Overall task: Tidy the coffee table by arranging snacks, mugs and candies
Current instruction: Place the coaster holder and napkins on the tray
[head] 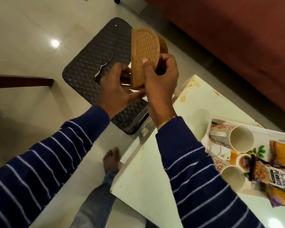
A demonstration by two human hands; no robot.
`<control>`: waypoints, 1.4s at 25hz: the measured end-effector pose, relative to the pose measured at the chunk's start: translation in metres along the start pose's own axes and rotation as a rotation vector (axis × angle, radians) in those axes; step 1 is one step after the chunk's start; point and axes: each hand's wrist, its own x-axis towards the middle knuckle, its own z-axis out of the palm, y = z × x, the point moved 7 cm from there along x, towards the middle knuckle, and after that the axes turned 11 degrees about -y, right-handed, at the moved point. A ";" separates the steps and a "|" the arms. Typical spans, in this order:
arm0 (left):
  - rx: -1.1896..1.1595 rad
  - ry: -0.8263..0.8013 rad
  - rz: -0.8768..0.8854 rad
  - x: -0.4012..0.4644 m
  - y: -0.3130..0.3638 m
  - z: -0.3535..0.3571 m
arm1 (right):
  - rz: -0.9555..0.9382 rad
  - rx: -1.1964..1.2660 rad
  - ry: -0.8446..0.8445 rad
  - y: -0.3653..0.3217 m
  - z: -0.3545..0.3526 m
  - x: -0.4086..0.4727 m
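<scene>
I hold a tan, woven-pattern half-round container [144, 56] up over the floor, left of the table. My right hand [160, 79] grips its lower edge, thumb on the patterned face. My left hand [117, 86] cups it from below and the left, fingers partly spread. A second tan piece [163, 45] shows behind it. On the pale coffee table [146, 170] a white floral tray [209, 129] carries two empty mugs [241, 139] [233, 178], a salted peanuts packet [273, 178], an orange-purple snack packet [281, 153] and a small bowl [243, 161].
A dark woven plastic stool [97, 51] with a cracked seat stands on the tiled floor under my hands. A red-brown sofa [237, 38] fills the upper right. A dark wooden edge [21, 81] juts in from the left. My bare foot [111, 160] is beside the table.
</scene>
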 end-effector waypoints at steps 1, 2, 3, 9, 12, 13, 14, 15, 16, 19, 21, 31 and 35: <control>0.043 -0.032 0.041 -0.007 0.005 -0.003 | -0.065 -0.032 -0.007 -0.012 -0.003 -0.006; 0.101 -0.039 0.085 -0.013 0.009 -0.009 | -0.131 -0.069 -0.017 -0.023 -0.009 -0.014; 0.152 -0.026 0.127 -0.018 0.014 -0.016 | -0.182 -0.098 -0.034 -0.032 -0.017 -0.024; 0.257 -0.247 0.414 -0.024 0.085 0.003 | -0.094 -0.318 -0.043 -0.018 -0.105 -0.108; 0.384 -0.527 0.543 -0.028 0.132 0.061 | -0.094 -0.393 0.069 -0.013 -0.163 -0.141; 0.431 -0.594 0.574 -0.033 0.147 0.083 | -0.105 -0.411 0.109 -0.013 -0.184 -0.150; 0.453 -0.645 0.599 -0.040 0.162 0.105 | -0.111 -0.422 0.146 -0.013 -0.206 -0.160; 0.454 -0.682 0.622 -0.046 0.178 0.126 | -0.112 -0.425 0.174 -0.011 -0.229 -0.169; 0.449 -0.710 0.644 -0.053 0.192 0.146 | -0.111 -0.422 0.190 -0.008 -0.249 -0.178; 0.474 -0.781 0.683 -0.067 0.224 0.204 | -0.096 -0.381 0.237 0.010 -0.304 -0.201; 0.508 -0.827 0.694 -0.078 0.239 0.246 | -0.083 -0.390 0.281 0.024 -0.339 -0.215; 0.966 -0.742 0.796 -0.084 0.244 0.384 | 0.062 -0.275 0.435 0.123 -0.400 -0.211; 1.107 -0.716 0.731 -0.063 0.226 0.405 | 0.046 -0.236 0.397 0.150 -0.396 -0.185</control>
